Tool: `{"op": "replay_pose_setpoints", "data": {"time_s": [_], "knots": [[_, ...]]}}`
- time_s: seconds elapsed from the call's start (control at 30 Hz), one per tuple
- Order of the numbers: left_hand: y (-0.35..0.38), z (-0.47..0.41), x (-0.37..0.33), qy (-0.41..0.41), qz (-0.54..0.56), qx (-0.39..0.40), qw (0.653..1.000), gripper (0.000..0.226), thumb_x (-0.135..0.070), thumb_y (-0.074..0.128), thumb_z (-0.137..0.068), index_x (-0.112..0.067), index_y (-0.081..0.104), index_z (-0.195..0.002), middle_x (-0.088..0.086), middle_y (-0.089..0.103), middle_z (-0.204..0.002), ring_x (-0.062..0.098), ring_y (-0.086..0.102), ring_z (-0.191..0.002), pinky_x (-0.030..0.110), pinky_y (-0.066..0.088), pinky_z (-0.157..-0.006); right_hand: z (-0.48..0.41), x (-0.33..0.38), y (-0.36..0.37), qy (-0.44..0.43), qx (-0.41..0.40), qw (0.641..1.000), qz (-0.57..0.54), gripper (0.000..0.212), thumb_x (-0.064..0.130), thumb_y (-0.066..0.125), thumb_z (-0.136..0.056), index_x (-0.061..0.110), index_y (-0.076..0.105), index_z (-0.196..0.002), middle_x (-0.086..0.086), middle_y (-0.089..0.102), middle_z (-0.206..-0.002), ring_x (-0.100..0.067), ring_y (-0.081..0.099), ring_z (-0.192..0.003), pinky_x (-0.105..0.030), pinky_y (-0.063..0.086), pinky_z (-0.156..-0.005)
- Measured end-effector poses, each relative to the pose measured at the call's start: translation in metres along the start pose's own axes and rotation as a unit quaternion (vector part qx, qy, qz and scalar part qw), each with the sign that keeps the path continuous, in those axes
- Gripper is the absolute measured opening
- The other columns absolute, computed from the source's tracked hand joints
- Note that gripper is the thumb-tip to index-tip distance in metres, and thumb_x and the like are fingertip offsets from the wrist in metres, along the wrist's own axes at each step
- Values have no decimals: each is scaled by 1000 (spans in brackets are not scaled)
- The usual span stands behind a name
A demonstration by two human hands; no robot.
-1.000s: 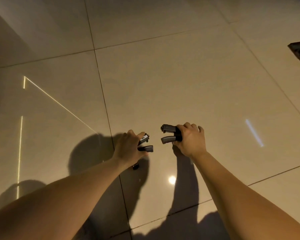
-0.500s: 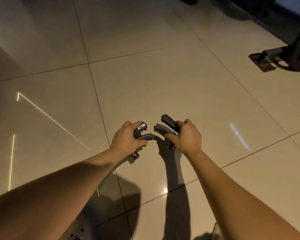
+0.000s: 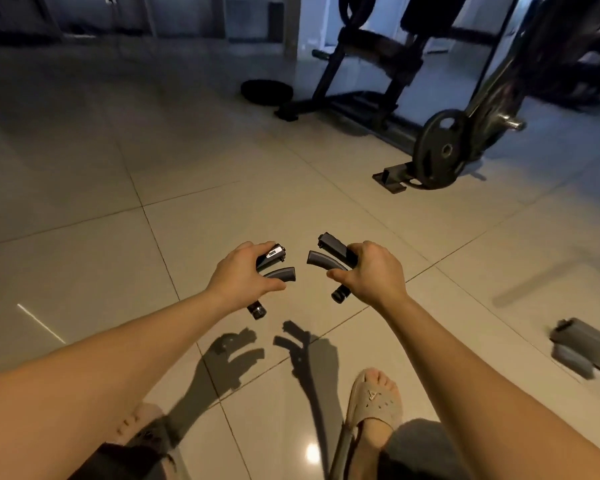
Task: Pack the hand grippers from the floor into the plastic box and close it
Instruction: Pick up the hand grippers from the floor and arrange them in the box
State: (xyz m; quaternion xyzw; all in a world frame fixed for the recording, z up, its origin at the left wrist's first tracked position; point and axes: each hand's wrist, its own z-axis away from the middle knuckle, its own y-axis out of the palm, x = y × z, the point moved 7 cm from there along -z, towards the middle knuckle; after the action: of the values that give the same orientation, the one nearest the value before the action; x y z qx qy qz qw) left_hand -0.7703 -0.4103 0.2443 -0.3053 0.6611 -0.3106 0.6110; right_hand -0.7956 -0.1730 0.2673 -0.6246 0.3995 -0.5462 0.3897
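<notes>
My left hand grips a dark hand gripper, its two handles sticking out to the right and its knob end hanging below the palm. My right hand grips a second dark hand gripper, with the handles pointing left and the knob end under the thumb. Both are held up above the tiled floor, a small gap between them, and their shadows fall on the tiles below. A third grey hand gripper, blurred, lies on the floor at the right edge. The plastic box is not in view.
Black gym equipment stands at the back right: a frame and a weight plate on a rack foot. A dark round plate lies flat further back. My sandalled feet are at the bottom.
The view has tilted up and the gym equipment has come into sight. Both hands have lifted their hand grippers clear of the floor and moved slightly apart.
</notes>
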Motion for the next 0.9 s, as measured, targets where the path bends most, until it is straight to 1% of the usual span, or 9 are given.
{"op": "replay_pose_setpoints", "data": {"time_s": [0.13,0.2,0.3,0.43,0.57,0.67,0.77,0.83,0.9], "knots": [[-21,41,-69,48,1,8,999,77,-49,85,-70,-37,53,-139,-8,60,-113,16,57,-104,37,50,-87,55,-11,-72,12,-35,999,-5,47,57,78,-77,23,69,-109,7,65,-81,-13,61,-73,-37,57,-66],[-33,66,-103,68,10,7,998,75,-48,87,-68,-38,56,-136,-11,61,-114,15,58,-105,35,49,-85,88,-15,-108,18,-47,999,-6,41,54,78,-78,24,69,-106,6,64,-79,-11,60,-71,-32,52,-61],[-50,109,-152,88,27,24,995,78,-41,89,-69,-34,56,-139,-12,61,-115,15,59,-106,29,44,-82,141,-20,-158,22,-65,998,-15,42,52,78,-79,26,68,-111,5,66,-83,-11,60,-75,-32,52,-63],[-66,174,-206,119,53,41,991,82,-37,89,-71,-29,53,-143,-9,59,-116,16,58,-105,32,48,-87,221,-24,-215,33,-87,996,-19,43,54,78,-79,24,71,-109,5,68,-85,-12,62,-77,-39,58,-69],[-66,242,-248,145,67,62,985,86,-36,89,-70,-27,50,-146,1,61,-130,17,58,-106,38,53,-93,315,-26,-259,56,-111,992,-30,45,49,79,-80,21,71,-114,6,67,-85,-9,61,-74,-32,56,-64],[-57,296,-277,175,72,75,979,87,-38,90,-69,-27,50,-146,0,61,-131,14,56,-102,33,52,-89,386,-30,-279,86,-117,989,-38,46,45,81,-80,19,71,-117,7,65,-84,-10,63,-74,-28,54,-60],[-44,346,-312,223,82,96,967,87,-41,90,-67,-28,52,-145,-2,63,-129,12,58,-101,27,48,-82,451,-39,-300,111,-124,985,-34,48,45,82,-79,17,72,-116,2,69,-85,-13,67,-73,-32,59,-62],[-36,376,-338,259,87,117,955,83,-40,90,-68,-27,54,-142,-4,64,-123,13,60,-99,25,46,-78,491,-49,-313,137,-127,982,-30,46,45,83,-78,18,72,-115,2,70,-85,-13,67,-74,-27,56,-59],[-27,405,-364,288,90,138,943,78,-39,90,-69,-28,57,-139,-7,62,-113,13,61,-96,22,44,-72,532,-61,-327,166,-128,978,-15,46,46,83,-77,18,73,-112,3,70,-87,-12,67,-76,-27,56,-60]]}}
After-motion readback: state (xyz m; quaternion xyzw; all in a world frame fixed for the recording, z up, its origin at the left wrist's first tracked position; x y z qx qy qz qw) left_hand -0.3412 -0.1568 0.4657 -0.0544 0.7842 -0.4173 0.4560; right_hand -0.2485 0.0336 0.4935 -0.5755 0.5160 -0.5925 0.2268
